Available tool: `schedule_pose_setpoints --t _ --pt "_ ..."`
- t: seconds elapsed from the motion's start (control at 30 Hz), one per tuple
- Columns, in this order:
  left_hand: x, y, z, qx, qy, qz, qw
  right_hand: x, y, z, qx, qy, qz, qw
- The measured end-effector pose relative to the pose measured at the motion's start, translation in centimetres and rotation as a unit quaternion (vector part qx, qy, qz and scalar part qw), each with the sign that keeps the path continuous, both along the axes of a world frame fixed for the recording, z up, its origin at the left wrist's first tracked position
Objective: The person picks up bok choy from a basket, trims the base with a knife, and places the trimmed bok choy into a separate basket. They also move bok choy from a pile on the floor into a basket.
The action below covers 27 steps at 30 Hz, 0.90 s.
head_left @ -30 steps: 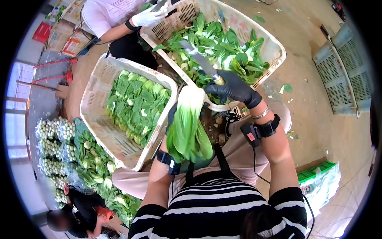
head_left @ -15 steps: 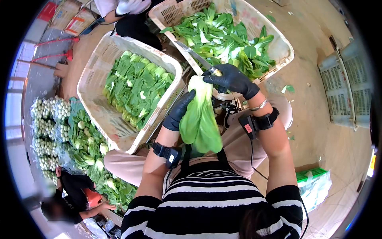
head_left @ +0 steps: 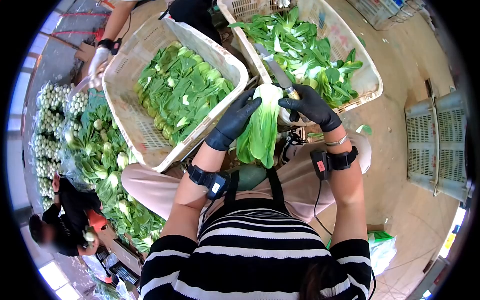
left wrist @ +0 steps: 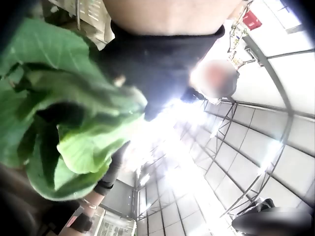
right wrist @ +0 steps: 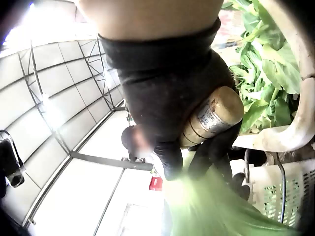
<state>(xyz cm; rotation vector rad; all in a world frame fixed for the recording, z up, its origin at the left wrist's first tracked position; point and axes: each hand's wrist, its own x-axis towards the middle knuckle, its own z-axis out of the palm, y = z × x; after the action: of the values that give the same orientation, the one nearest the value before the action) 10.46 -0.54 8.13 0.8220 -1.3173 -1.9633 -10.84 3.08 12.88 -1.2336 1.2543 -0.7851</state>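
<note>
Both hands wear black gloves. In the head view the left hand holds a green leafy vegetable from its left side, white base up and leaves hanging. The right hand grips a knife by its handle, the blade pointing up and to the left, while its fingers touch the vegetable's base. In the right wrist view the knife's wooden handle lies across the right hand, with the pale stalk below. Broad leaves hang beside the left hand in the left wrist view.
A crate with rows of vegetables stands to the left, another crate with loose leaves ahead to the right. Piled vegetables lie far left. Another person's gloved hand is beside the left crate. Grey crates stand right.
The vegetable has moved up and slightly right in the head view, with both hands at its base. The neighbouring person's gloved hand has moved to the left crate's far side.
</note>
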Motion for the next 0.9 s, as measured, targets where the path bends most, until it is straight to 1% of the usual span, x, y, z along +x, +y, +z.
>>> schedule_pose_setpoints --t 0.03,0.07,0.13,0.23,0.27,0.3,0.33,0.37,0.43,0.47,0.5,0.53,0.57,0.6,0.63,0.7,0.73,0.77,0.83,0.9 --pt "0.1 0.2 0.2 0.026 0.007 -0.006 1.000 0.1 0.1 0.1 0.000 0.001 0.002 1.000" --pt "0.2 0.4 0.5 0.026 0.007 -0.004 1.000 0.3 0.2 0.3 -0.009 -0.021 0.006 1.000" --pt "0.1 0.8 1.4 0.066 0.084 -0.019 0.994 0.4 0.2 0.4 -0.018 -0.044 0.009 0.999" --pt "0.1 0.7 0.8 0.037 0.098 -0.025 0.994 0.4 0.2 -0.3 -0.018 -0.043 0.015 0.999" --pt "0.1 0.7 0.7 0.036 0.099 -0.026 0.994 0.2 0.2 -0.8 -0.023 -0.016 0.020 0.999" --pt "0.1 0.9 1.1 0.016 0.091 -0.015 0.996 0.3 0.1 -0.6 -0.027 0.012 0.026 0.999" --pt "0.1 0.9 1.3 -0.003 0.083 -0.004 0.997 0.4 0.4 -0.4 -0.025 0.042 -0.007 0.999" --pt "0.2 0.8 1.1 -0.003 0.085 -0.006 0.996 0.4 0.5 0.1 -0.025 0.044 -0.008 0.999" --pt "0.5 0.4 0.1 -0.043 -0.033 -0.002 0.999 0.6 0.6 1.2 -0.009 -0.007 -0.046 0.999" --pt "0.2 0.7 -0.6 -0.027 -0.052 0.033 0.998 0.9 0.8 1.9 -0.011 0.007 -0.034 0.999" --pt "-0.1 1.0 -0.7 -0.026 -0.051 0.029 0.998 0.9 0.7 1.3 -0.006 0.020 -0.014 1.000" --pt "-0.4 1.3 -0.7 -0.123 -0.107 0.041 0.986 1.1 0.6 0.8 -0.113 0.105 0.004 0.988" --pt "-0.7 1.5 -0.8 -0.220 -0.161 0.052 0.961 1.3 0.6 0.0 -0.216 0.189 0.023 0.958" --pt "-0.8 1.5 -0.9 -0.219 -0.160 0.047 0.961 1.7 0.4 -0.7 -0.354 0.186 -0.001 0.917" --pt "-0.8 1.5 -1.0 -0.221 -0.163 0.043 0.961 1.4 0.7 -1.0 -0.351 0.187 -0.004 0.917" --pt "-0.7 1.2 -1.1 -0.227 -0.167 0.037 0.959 0.9 0.9 -0.7 -0.214 0.146 0.021 0.966" --pt "-0.7 1.1 -1.0 -0.225 -0.157 0.032 0.961 0.6 0.9 -0.5 -0.178 0.147 0.013 0.973" --pt "-0.6 1.1 -0.9 -0.224 -0.157 0.029 0.961 0.4 1.1 -0.2 -0.176 0.146 0.011 0.973" --pt "-0.9 0.9 1.4 -0.229 -0.159 -0.004 0.960 0.0 1.2 0.6 -0.139 0.189 0.006 0.972" --pt "-0.9 0.7 2.3 -0.226 -0.154 -0.019 0.962 -0.7 1.3 0.8 -0.116 0.174 -0.007 0.978"
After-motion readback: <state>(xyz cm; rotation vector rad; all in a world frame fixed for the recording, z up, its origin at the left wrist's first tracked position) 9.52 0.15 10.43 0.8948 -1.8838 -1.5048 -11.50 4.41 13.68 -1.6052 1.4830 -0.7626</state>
